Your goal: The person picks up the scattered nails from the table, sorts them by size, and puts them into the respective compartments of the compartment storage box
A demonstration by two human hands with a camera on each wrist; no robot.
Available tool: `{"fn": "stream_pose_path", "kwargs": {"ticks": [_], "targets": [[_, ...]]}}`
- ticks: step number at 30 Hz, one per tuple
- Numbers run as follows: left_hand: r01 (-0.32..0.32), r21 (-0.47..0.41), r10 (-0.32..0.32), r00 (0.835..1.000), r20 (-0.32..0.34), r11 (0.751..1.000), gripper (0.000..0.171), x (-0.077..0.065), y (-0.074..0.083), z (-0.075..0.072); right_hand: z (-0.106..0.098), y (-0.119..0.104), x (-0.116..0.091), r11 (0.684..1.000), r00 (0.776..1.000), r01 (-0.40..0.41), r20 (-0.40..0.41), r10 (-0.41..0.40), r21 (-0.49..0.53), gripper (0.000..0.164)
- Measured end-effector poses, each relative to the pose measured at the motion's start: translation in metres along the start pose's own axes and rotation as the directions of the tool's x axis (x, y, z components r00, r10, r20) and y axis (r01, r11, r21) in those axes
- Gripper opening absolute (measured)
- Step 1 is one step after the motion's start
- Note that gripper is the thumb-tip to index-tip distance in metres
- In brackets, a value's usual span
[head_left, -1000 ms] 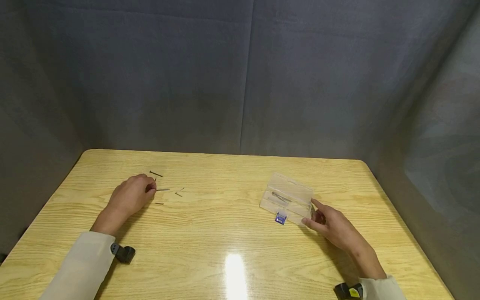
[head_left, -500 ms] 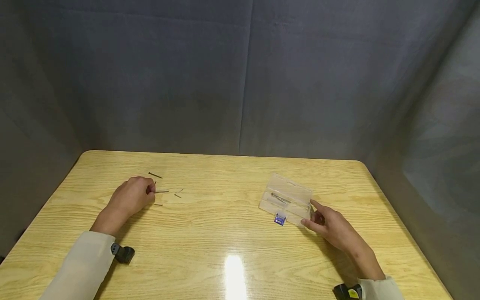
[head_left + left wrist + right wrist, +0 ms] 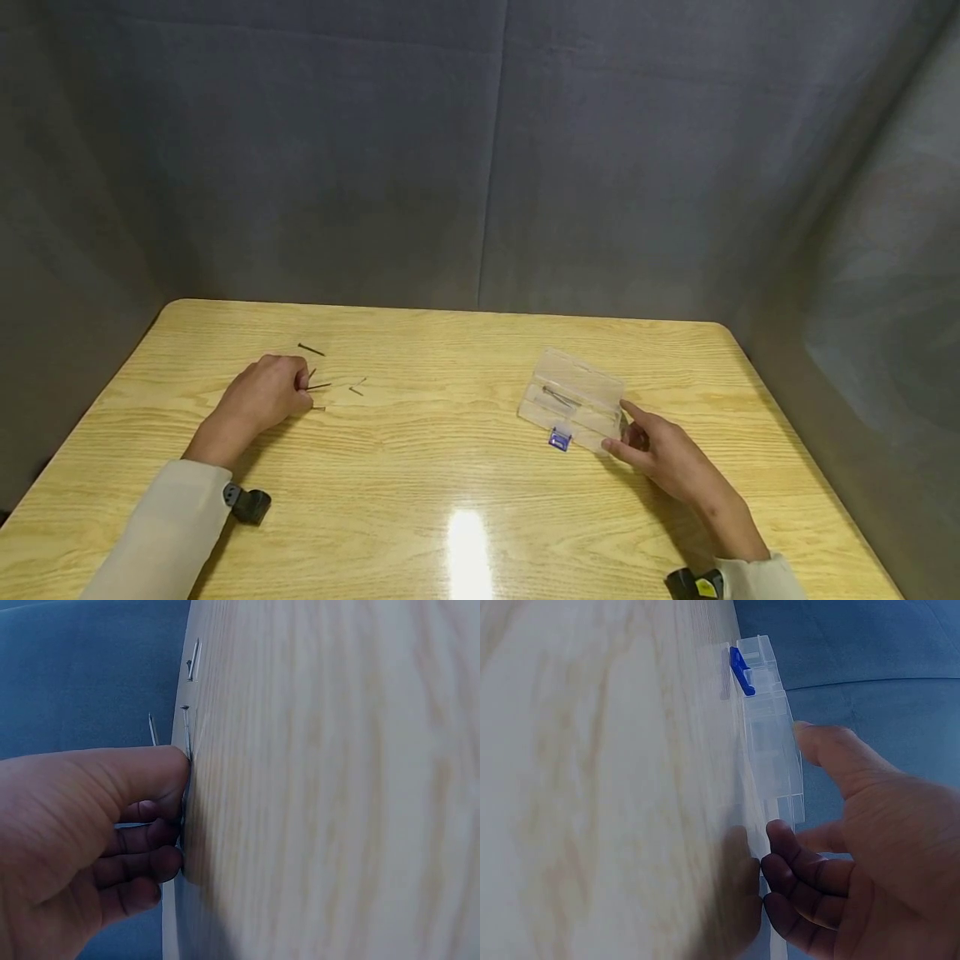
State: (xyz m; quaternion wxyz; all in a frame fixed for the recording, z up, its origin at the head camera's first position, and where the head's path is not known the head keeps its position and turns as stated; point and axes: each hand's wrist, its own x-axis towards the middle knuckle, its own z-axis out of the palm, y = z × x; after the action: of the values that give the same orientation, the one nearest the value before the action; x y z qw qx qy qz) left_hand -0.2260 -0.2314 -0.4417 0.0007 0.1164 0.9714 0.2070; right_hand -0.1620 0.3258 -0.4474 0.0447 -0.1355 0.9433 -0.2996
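At the table's left side my left hand (image 3: 266,392) pinches a thin nail (image 3: 320,386) whose shaft sticks out to the right past the fingertips. The left wrist view shows a nail (image 3: 154,729) rising beyond the thumb, while another nail (image 3: 187,733) lies on the wood close by the thumb; the fingertips are partly hidden. On the right, my right hand (image 3: 671,454) holds the near right end of a clear plastic box (image 3: 581,375), thumb and forefinger spread across it. Its lid is up. A few nails (image 3: 561,397) lie in one compartment, and a blue latch (image 3: 559,438) hangs at the front.
A longer dark nail (image 3: 311,349) lies behind the left hand. Small nails (image 3: 356,390) lie to its right, and one more nail (image 3: 319,408) is just in front. The wooden table (image 3: 420,467) ends at a grey curtain (image 3: 375,167).
The left fingers shift slightly toward me, and the pinched nail tilts and shows less of its length. The right hand and the box stay where they were.
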Motion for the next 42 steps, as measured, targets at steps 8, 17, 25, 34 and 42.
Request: {"fn": "stream_pose_path", "kwargs": {"ticks": [8, 17, 25, 34, 42], "targets": [[-0.011, -0.002, 0.011, 1.0, -0.022, 1.0, 0.013, -0.003, -0.003, -0.001, -0.001, -0.002, 0.002, 1.0, 1.0, 0.006, 0.007, -0.006, 0.01, 0.084], [-0.021, 0.041, 0.023, 0.998, -0.052, 0.999, 0.011, -0.003, 0.0, -0.001, 0.001, 0.0, 0.0, 1.0, 1.0, -0.001, -0.008, 0.001, 0.007, 0.084], [-0.032, 0.073, 0.037, 0.997, -0.074, 0.997, 0.013, -0.005, 0.002, -0.002, 0.001, 0.0, 0.0, 1.0, 1.0, 0.001, -0.008, -0.001, -0.001, 0.084], [-0.075, 0.086, 0.083, 0.992, -0.098, 0.993, 0.015, -0.005, 0.022, -0.009, -0.001, -0.002, 0.001, 1.0, 1.0, 0.017, 0.001, -0.017, 0.012, 0.084], [-0.184, 0.08, 0.19, 0.979, -0.075, 0.98, 0.021, -0.004, 0.055, -0.006, 0.0, 0.0, 0.001, 1.0, 1.0, 0.008, -0.012, -0.008, 0.01, 0.083]]}}
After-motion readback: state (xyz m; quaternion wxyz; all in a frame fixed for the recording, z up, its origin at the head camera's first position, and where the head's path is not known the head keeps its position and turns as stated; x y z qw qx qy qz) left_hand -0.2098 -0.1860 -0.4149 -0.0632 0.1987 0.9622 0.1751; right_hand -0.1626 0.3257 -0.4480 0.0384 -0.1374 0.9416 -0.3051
